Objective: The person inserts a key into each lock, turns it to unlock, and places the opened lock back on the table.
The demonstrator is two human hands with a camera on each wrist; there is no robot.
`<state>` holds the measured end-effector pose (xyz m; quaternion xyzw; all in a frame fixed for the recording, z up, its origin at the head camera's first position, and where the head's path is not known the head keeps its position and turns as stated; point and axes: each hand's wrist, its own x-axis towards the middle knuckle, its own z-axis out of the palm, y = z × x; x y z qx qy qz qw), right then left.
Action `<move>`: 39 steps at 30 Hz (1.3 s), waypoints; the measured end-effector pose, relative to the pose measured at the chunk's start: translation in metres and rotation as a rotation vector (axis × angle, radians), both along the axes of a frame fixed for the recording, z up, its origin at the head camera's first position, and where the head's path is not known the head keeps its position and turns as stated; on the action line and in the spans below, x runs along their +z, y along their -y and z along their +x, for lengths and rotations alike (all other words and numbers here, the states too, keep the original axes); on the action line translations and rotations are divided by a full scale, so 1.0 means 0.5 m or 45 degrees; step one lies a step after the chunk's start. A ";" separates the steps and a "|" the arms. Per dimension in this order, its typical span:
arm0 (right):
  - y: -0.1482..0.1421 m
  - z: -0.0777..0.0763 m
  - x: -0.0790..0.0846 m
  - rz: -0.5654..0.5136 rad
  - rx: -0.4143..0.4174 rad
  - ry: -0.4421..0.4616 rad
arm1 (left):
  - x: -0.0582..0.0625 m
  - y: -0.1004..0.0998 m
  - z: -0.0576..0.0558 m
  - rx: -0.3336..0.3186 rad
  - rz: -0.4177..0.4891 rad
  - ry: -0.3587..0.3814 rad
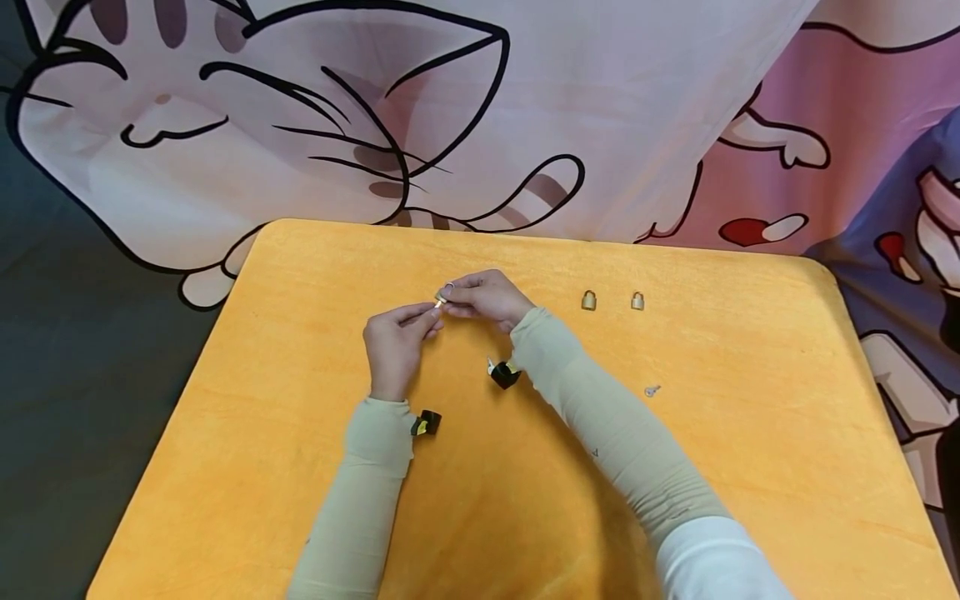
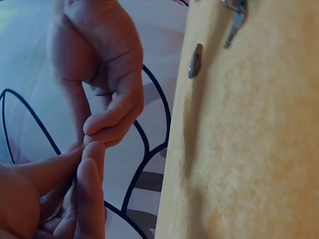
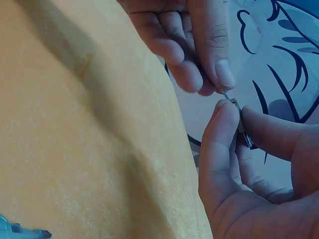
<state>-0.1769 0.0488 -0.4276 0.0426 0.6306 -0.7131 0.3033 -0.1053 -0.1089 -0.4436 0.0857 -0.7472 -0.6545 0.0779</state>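
My left hand pinches a small key between thumb and fingertips. From the other side my right hand grips a small brass padlock with thumb and fingers. The key meets the end of the padlock in the right wrist view; how deep it sits cannot be made out. In the left wrist view the fingertips of the left hand and right hand meet and hide both pieces. Both hands are above the far part of the table.
Two brass padlocks, one left and one right, stand apart on the yellow table, right of my hands. A loose key lies nearer to me. A cat-print cloth hangs behind the far edge.
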 end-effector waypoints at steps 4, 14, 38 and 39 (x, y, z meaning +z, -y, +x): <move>-0.003 0.000 0.000 0.005 0.004 0.008 | 0.001 -0.004 0.000 0.009 -0.066 -0.037; -0.003 0.000 0.001 0.003 0.006 0.016 | 0.002 -0.005 0.001 0.035 -0.032 -0.044; -0.004 0.000 0.001 0.004 -0.017 0.055 | -0.002 -0.004 0.007 0.058 -0.313 -0.119; -0.004 0.000 0.002 0.007 -0.016 0.054 | -0.003 -0.004 0.007 0.058 -0.322 -0.127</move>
